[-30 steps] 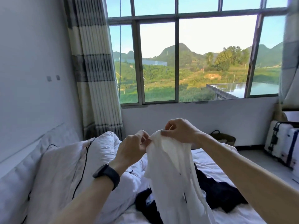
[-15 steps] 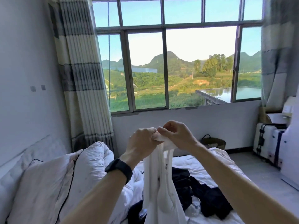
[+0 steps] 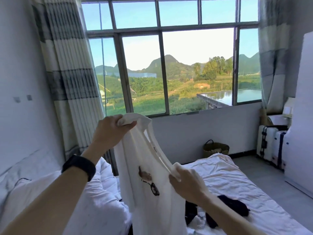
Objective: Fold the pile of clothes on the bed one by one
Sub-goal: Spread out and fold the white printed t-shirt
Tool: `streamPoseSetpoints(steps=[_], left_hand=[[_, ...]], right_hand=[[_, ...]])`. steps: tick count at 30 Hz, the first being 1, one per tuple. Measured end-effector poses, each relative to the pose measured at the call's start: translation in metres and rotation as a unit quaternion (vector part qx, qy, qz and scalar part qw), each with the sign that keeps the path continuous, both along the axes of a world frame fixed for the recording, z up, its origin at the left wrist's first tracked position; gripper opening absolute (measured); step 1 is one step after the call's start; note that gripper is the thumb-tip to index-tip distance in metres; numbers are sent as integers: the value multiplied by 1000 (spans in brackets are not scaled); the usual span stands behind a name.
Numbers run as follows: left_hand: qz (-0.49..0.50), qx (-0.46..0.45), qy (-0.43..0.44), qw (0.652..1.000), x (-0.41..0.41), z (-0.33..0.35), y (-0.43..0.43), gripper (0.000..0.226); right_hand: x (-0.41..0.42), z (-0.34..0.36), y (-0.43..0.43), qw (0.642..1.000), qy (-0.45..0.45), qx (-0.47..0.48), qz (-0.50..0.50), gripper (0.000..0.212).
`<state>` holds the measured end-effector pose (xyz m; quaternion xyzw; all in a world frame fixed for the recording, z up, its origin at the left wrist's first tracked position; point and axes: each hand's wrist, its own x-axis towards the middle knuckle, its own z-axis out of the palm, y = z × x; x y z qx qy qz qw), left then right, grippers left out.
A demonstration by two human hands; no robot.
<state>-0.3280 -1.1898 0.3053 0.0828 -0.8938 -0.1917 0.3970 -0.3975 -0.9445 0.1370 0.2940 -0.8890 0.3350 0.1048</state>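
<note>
Head view: white T-shirt (image 3: 149,197) tight in curled fingers of left hand (image 3: 110,131), high, and right hand (image 3: 186,182), lower.

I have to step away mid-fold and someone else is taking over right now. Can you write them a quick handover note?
Left hand: raised, grips a bunched top edge of the white shirt.
Right hand: lower, grips another edge of the shirt, so the fabric is stretched between both hands and the rest hangs over the bed.
Dark clothes: in a heap on the bed, behind the shirt.
Done: shirt lifted off the pile. No folded item is in view.
Left: spread and fold the shirt, then the dark clothes one by one.
</note>
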Motion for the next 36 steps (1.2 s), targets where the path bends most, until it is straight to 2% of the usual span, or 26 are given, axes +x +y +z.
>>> streamPoseSetpoints(steps=[3, 5, 8, 10, 13, 16, 17, 19, 21, 24, 27, 29, 30, 32, 34, 36], left_hand=[[16, 76, -7, 997, 18, -11, -34, 75], [14, 151, 6, 988, 31, -18, -49, 65], [-54, 289, -4, 956, 43, -28, -60, 35], [-94, 334, -41, 937, 45, -34, -65, 34], [-57, 258, -54, 963, 46, -44, -72, 30], [64, 118, -11, 991, 54, -53, -83, 21], [94, 58, -18, 994, 58, -56, -87, 24], [138, -89, -67, 984, 66, -64, -93, 44], [141, -194, -76, 968, 70, -73, -94, 58], [155, -203, -71, 964, 77, -85, -97, 47], [131, -225, -130, 957, 84, -118, -97, 25], [141, -227, -135, 954, 89, -149, -91, 18], [159, -182, -119, 963, 91, -160, -87, 15], [195, -28, -120, 973, 97, -171, -80, 16], [215, 129, -105, 962, 100, -183, -82, 19], [199, 311, -58, 928, 98, -192, -81, 18]], right_hand=[[-22, 26, 11, 998, 51, 31, -33, 16], [-36, 55, 18, 993, 86, 49, -61, 15], [-55, 95, 16, 993, 106, -4, -42, 15], [-61, 113, 3, 993, 105, -46, -2, 11], [-65, 129, -11, 989, 140, -45, 1, 9], [-78, 128, -4, 986, 157, 19, -47, 12], [-80, 122, 0, 986, 141, 66, -63, 17], [-81, 110, 7, 979, 117, 143, -86, 26], [-76, 106, 12, 976, 142, 127, -109, 30], [-65, 96, 21, 982, 144, 21, -120, 30], [-51, 66, 22, 992, 41, 48, -108, 22], [-40, 48, 19, 995, -13, 20, -100, 22], [-34, 44, 16, 995, -26, -1, -95, 22], [-17, 42, 12, 994, -48, -32, -90, 23], [1, 46, 10, 995, -67, -23, -70, 23], [13, 46, 8, 996, -83, 0, -44, 23]])
